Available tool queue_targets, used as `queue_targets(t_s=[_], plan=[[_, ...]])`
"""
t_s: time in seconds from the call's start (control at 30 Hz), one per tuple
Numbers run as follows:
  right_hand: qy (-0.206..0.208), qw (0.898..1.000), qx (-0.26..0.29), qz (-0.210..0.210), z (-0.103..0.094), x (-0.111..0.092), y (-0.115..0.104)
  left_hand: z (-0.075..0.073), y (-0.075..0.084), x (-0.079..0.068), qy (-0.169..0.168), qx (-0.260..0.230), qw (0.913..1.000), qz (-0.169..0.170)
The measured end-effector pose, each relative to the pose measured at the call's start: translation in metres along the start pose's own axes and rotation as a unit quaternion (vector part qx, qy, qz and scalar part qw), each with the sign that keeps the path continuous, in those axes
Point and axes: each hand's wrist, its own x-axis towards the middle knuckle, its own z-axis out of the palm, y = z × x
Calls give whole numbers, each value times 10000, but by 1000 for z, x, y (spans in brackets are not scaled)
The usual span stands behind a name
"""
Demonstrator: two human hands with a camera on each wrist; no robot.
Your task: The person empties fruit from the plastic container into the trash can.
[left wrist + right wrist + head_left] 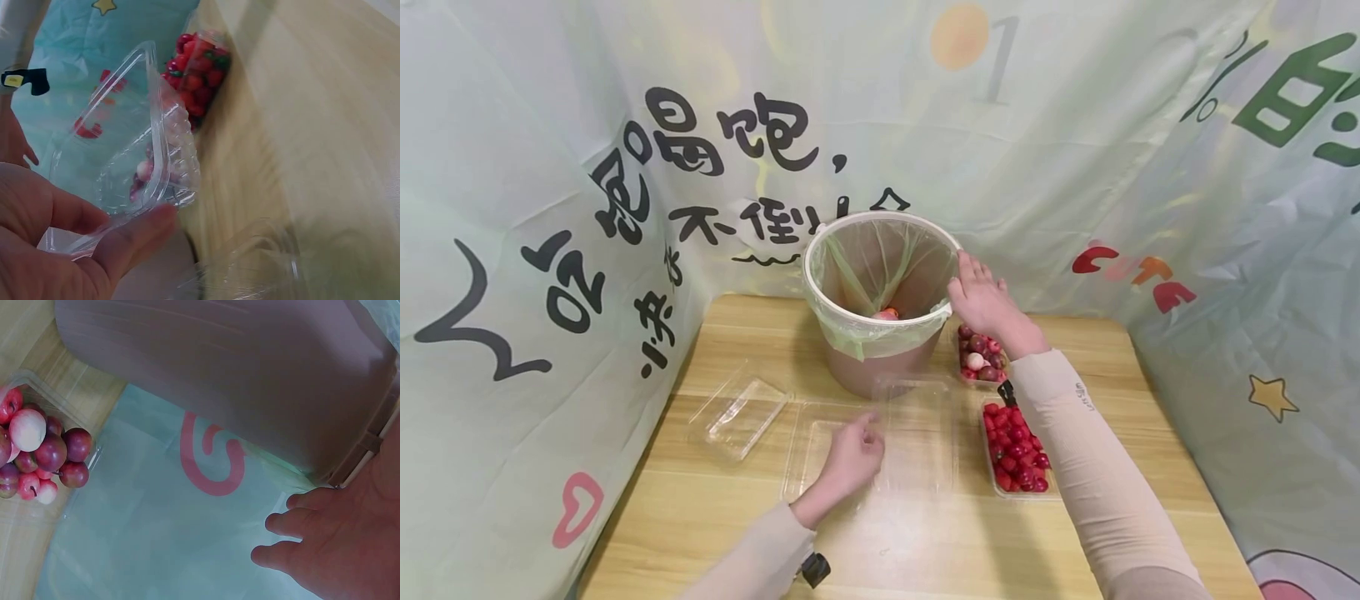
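My left hand [853, 454] pinches the edge of a clear plastic container [917, 437] between thumb and fingers. The left wrist view shows the held container [156, 125] tilted, with fruit seen through its wall. At the rim of a pinkish bin [880, 367] is my right hand [988, 300], its fingers extended along the outside. A pale green bag lines the bin [206, 369], and a red-pink fruit [886, 314] lies inside it. Beyond the fingers of my right hand [337, 531] in the right wrist view is a box of dark plums and small pink fruit [47, 447].
Another clear container [741, 412] lies on the left of the wooden table [685, 533], and one more [808, 446] lies beside my left hand. A punnet of red berries [1015, 450] sits under my right forearm. Printed cloth walls [1075, 167] enclose the table.
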Motion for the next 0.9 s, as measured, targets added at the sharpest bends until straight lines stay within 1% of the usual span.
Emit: queue_targets(t_s=[0.03,0.13,0.27,0.4,0.47,0.6,0.7,0.77,0.9], plan=[[3,10000,1,-7,0,0,0,2,-1,0,-46,3,9999,-94],[19,10000,-9,-26,0,1,0,7,-4,0,-170,30,9997,-196],[49,10000,-7,-27,0,1,0,13,-7,0,-261,131,9992,-283],[60,10000,14,-16,1,1,0,19,-14,0,-281,418,9984,-272],[47,10000,31,-8,1,1,0,21,-18,0,-254,653,9974,-181],[39,10000,45,-10,2,1,0,25,-24,0,-124,1111,9936,158],[46,10000,59,-10,3,1,0,28,-25,0,-91,1232,9920,251],[44,10000,64,-10,3,1,0,29,-25,-1,-132,1241,9921,155],[70,10000,69,-15,3,0,1,33,-25,-2,-270,1082,9936,-173]])
